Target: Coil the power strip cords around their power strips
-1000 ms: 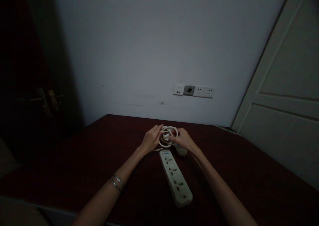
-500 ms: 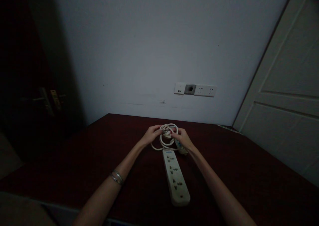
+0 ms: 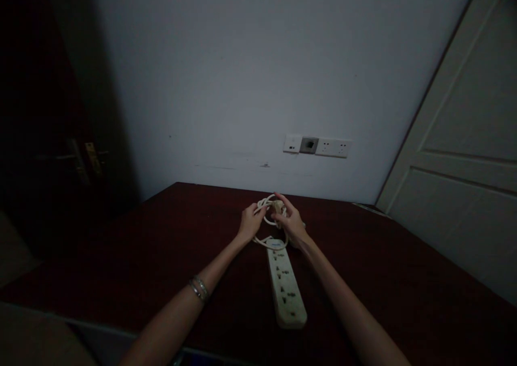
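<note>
A white power strip (image 3: pixel 287 285) lies on the dark red table, its long side running towards me. From its far end comes a white cord (image 3: pixel 270 246), looped between my hands. My left hand (image 3: pixel 250 222) is closed on part of the cord at the left of the loops. My right hand (image 3: pixel 293 223) grips the plug (image 3: pixel 278 207) at the cord's end, thumb in front and forefinger stretched over the top. The fingers partly hide the plug and the loops behind it.
The dark red table (image 3: pixel 383 269) reaches back to a pale wall. Wall sockets (image 3: pixel 333 147) sit above its far edge. A white panelled door (image 3: pixel 464 156) stands on the right, and a dark door with a handle (image 3: pixel 93 159) on the left.
The cord loops have opened out and shifted, and the plug has moved slightly up and right in my right hand. My left hand has turned and closed on the cord.
</note>
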Demonstrator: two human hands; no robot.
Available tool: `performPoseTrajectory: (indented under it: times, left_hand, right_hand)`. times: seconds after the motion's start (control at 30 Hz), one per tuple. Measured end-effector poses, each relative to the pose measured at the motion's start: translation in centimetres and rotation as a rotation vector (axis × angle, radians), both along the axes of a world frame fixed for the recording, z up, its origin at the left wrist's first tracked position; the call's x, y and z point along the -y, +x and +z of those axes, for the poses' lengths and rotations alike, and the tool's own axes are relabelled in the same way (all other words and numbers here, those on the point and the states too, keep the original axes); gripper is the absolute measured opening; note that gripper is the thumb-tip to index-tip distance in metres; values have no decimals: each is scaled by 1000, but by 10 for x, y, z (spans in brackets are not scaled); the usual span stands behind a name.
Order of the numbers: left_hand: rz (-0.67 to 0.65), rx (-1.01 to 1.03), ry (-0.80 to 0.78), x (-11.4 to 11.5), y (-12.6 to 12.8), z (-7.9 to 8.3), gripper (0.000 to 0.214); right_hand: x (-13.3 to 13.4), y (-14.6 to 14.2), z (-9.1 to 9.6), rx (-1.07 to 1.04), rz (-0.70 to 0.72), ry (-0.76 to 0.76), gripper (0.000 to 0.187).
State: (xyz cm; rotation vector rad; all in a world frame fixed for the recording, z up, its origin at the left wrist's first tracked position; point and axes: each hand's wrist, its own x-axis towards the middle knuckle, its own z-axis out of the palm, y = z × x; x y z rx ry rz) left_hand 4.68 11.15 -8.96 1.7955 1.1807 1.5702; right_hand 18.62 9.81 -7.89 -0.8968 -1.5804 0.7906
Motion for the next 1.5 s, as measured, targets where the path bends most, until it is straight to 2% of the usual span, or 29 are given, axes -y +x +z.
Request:
performPoseTrajectory:
  times: [0.1,0.2,0.3,0.4,0.53,0.6,0.7,0.83,0.93,1.07,1.2,1.27,1.4,1.5]
  left_hand:
    - [34,-44,20,5,0,0,23]
    - [56,-62,35,6,0,-2,20]
    - [80,-77,50,5,0,-4,19]
    - [109,-122,48,6,1,-4,18]
    - [129,-229,56,10,0,-3,18]
    - [154,-293,55,12,-2,-2,18]
    - [191,-370,49,14,-4,-1,20]
    - [199,-444,73,15,-5,-1,22]
    - [211,-486,92,15,-4,-2,37]
    - [160,-520,138,16,-3,-1,61]
    - [54,-554,333,21,-3,7,67]
    - [43,-581,405,27,-4,15,65]
    - [130,-599,422,33,-3,40,56]
    - [70,-633,436,28,4,59,65]
  right_hand:
    - [-3,-1,-2,26,-111,63,67]
    - [-1,4,0,306,-253,181,62]
    - [8,10,7,590,-479,362,54]
    - [21,10,16,838,-658,455,53]
    - [29,0,33,1010,-580,511,59]
    - [31,-5,45,987,-545,489,61]
    - [32,-10,65,846,-546,435,62]
    - [35,-9,89,643,-479,479,60]
    - [32,-3,100,433,-437,479,55]
    - [21,8,106,217,-389,386,51]
    - [10,16,106,228,-390,396,50]
    - [8,16,106,272,-404,428,50]
    - [15,11,109,337,-370,463,50]
    - [22,4,111,378,-299,500,48]
